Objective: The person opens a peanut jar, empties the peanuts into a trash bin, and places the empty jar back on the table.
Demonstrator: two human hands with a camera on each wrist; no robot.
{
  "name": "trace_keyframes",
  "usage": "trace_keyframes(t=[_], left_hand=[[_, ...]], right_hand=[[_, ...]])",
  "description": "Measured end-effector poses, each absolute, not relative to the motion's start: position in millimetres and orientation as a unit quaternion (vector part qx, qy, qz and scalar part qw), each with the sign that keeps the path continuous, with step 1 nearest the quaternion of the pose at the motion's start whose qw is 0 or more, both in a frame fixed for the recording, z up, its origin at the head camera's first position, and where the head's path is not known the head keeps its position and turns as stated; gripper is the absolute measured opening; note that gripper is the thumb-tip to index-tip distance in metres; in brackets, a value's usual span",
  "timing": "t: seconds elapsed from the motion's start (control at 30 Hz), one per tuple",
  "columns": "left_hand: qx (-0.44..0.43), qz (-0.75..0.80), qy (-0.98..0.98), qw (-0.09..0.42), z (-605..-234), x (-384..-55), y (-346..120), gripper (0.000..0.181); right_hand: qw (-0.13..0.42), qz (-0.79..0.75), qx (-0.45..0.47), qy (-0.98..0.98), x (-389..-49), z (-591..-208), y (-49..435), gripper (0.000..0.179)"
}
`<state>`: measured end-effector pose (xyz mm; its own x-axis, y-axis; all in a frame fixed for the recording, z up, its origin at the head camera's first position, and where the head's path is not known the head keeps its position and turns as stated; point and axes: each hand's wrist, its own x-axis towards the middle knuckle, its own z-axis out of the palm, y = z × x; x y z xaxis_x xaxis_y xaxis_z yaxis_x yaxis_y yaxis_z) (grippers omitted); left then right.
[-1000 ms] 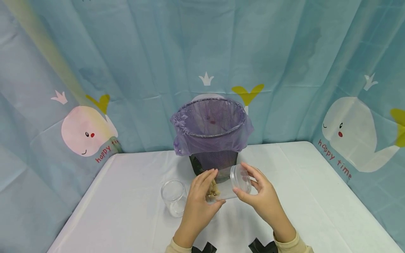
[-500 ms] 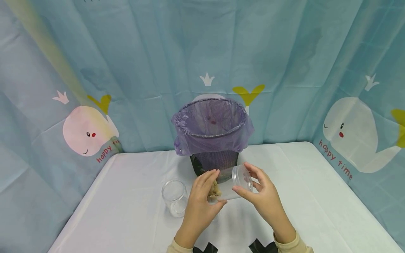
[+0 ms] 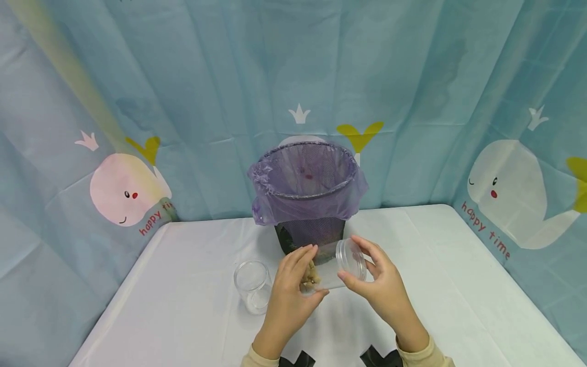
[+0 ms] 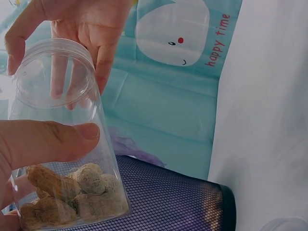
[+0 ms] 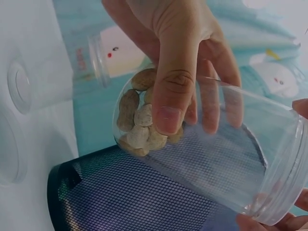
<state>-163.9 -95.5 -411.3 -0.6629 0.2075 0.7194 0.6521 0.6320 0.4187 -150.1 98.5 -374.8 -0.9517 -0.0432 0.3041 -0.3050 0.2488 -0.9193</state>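
Observation:
A clear plastic jar (image 3: pixel 331 276) lies tilted between my two hands above the table. Several unshelled peanuts (image 4: pixel 53 185) are gathered at its base, on the left in the head view. My left hand (image 3: pixel 286 295) grips the jar near this base, thumb on one side and fingers on the other. At the opposite end, my right hand (image 3: pixel 382 280) holds the ringed top (image 3: pixel 350 259) with thumb and fingertips. I cannot tell whether a clear lid is on it. Left of my left hand, a second clear jar (image 3: pixel 252 288) stands upright on the table.
Behind the hands stands a black mesh bin (image 3: pixel 316 232), lined with a purple bag (image 3: pixel 312 206) folded over its rim. A white cloth (image 3: pixel 183 285) covers the table. Blue curtains (image 3: pixel 220 168) printed with whales surround it. In the right wrist view, a clear round rim (image 5: pixel 12 149) shows at the left.

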Motion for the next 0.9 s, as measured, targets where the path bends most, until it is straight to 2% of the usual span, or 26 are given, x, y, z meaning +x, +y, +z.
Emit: trace_keyframes(t=[0.23,0.47,0.9], left_hand=[[-0.253,-0.340,-0.848,0.319,-411.4,-163.3,-95.4,0.098],[-0.255,-0.338,-0.849,0.317,-410.7,-163.2,-94.3,0.097],[-0.253,-0.338,-0.847,0.322,-410.9,-163.1,-93.8,0.096]], right_hand=[[0.097,0.599,0.102,-0.788,-150.5,-373.3,98.7,0.076],[0.102,0.595,0.075,-0.794,-151.7,-371.9,98.9,0.067],[0.106,0.600,0.112,-0.785,-149.8,-372.0,99.9,0.069]])
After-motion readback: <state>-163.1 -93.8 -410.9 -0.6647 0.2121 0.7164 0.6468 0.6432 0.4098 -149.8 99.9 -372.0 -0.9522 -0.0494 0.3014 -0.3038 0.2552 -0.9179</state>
